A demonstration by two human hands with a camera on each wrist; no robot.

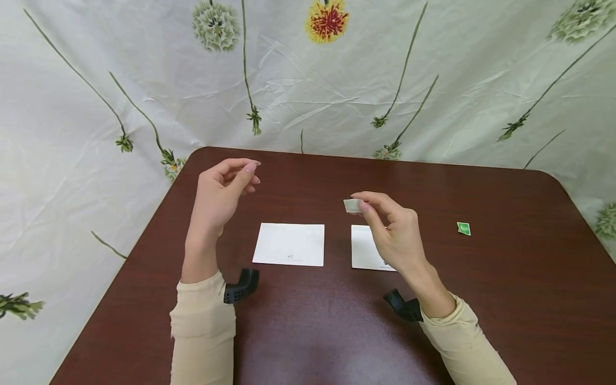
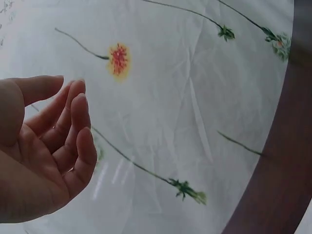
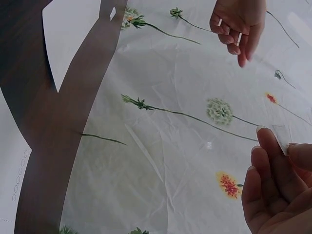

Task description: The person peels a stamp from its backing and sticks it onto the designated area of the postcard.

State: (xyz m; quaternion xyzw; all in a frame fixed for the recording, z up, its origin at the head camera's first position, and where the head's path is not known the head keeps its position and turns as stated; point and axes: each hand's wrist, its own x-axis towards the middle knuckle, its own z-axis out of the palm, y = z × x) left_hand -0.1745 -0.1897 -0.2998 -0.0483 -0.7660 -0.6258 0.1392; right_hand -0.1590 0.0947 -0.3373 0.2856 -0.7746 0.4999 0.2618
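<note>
My right hand [image 1: 397,235] pinches a small pale paper square [image 1: 353,206] by its edge between thumb and fingertips. It is raised over the far edge of the right white envelope [image 1: 364,251], whose right part the hand hides. In the right wrist view the paper square [image 3: 281,139] looks thin and translucent. My left hand [image 1: 218,195] hovers at the table's far left with loosely bent fingers. Nothing sits between its thumb and fingers [image 2: 80,117] in the left wrist view. Another white envelope [image 1: 289,244] lies flat between the hands, a small print near its front edge.
A small green stamp-like square [image 1: 463,229] lies to the right on the dark brown table [image 1: 313,321]. Behind the table hangs a white flower-printed cloth [image 1: 298,80]. Black wrist mounts [image 1: 242,286] stick out from both sleeves.
</note>
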